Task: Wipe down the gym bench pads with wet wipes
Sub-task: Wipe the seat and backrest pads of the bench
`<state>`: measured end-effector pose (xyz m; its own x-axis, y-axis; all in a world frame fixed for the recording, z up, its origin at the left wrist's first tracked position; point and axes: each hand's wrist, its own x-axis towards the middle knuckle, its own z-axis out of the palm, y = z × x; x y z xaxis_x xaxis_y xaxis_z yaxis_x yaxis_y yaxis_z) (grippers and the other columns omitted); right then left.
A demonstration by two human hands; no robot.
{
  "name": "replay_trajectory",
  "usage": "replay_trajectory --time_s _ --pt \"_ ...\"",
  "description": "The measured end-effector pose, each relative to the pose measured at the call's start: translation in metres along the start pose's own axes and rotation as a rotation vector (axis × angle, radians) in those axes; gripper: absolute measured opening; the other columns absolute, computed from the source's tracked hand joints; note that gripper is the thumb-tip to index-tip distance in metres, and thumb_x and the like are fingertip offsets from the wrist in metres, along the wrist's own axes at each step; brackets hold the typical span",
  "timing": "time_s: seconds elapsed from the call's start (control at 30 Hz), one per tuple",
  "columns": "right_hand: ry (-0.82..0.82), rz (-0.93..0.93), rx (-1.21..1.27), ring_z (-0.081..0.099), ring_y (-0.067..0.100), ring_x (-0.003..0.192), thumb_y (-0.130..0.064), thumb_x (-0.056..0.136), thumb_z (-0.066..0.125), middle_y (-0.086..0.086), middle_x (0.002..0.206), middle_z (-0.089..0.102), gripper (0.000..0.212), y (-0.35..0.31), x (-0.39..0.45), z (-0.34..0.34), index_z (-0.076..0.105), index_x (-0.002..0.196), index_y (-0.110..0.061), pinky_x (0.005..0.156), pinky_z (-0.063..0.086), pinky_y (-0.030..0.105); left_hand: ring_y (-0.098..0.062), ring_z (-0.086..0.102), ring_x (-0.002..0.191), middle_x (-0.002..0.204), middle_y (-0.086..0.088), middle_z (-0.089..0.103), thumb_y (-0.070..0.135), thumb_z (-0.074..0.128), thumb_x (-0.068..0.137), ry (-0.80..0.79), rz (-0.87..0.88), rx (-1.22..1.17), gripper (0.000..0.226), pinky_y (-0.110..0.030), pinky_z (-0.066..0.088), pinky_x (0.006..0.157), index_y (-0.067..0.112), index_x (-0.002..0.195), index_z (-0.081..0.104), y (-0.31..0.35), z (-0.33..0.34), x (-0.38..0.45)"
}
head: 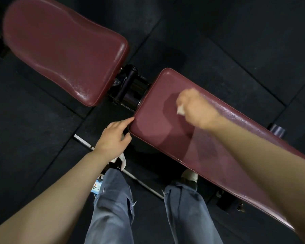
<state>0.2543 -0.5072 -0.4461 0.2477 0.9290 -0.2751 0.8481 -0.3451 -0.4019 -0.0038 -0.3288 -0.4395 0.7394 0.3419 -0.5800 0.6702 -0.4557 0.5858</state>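
Observation:
A long maroon bench pad [158, 124] runs from the middle to the lower right, glossy and wet along its far edge. My right hand [195, 110] is blurred above its near end and grips a bunched white wet wipe [180, 110] against the pad. My left hand [114, 136] holds the pad's near corner, index finger along the edge and thumb beneath it. A second maroon pad [60, 44], wider and rounded, lies at the upper left, apart from both hands.
A black metal hinge and frame [128, 87] joins the two pads. Dark rubber floor tiles [236, 41] surround the bench. My legs in blue jeans [113, 208] stand by a thin metal bar [139, 182]. A small colourful packet [96, 187] lies on the floor by my left leg.

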Motion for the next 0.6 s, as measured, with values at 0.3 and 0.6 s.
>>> replay_trajectory --time_s 0.3,0.6 --pt "-0.325 -0.555 0.040 0.054 0.031 0.079 -0.011 0.084 0.032 0.014 0.091 0.059 0.032 -0.102 -0.039 0.043 0.063 0.084 -0.004 0.068 0.047 0.036 -0.004 0.043 0.118 0.136 -0.003 0.051 0.008 0.049 0.091 -0.040 -0.161 -0.147 0.063 -0.021 0.030 0.099 0.035 0.147 0.038 0.003 -0.002 0.000" --pt "0.162 0.261 -0.017 0.060 0.037 0.082 0.002 0.065 0.056 0.016 0.088 0.065 0.021 -0.031 0.024 0.004 0.070 0.081 -0.003 0.077 0.048 0.036 0.002 0.051 0.107 0.136 0.006 0.046 0.011 0.041 0.095 -0.037 -0.270 -0.332 0.054 -0.020 0.035 0.097 0.042 0.139 0.048 0.003 -0.003 -0.001"
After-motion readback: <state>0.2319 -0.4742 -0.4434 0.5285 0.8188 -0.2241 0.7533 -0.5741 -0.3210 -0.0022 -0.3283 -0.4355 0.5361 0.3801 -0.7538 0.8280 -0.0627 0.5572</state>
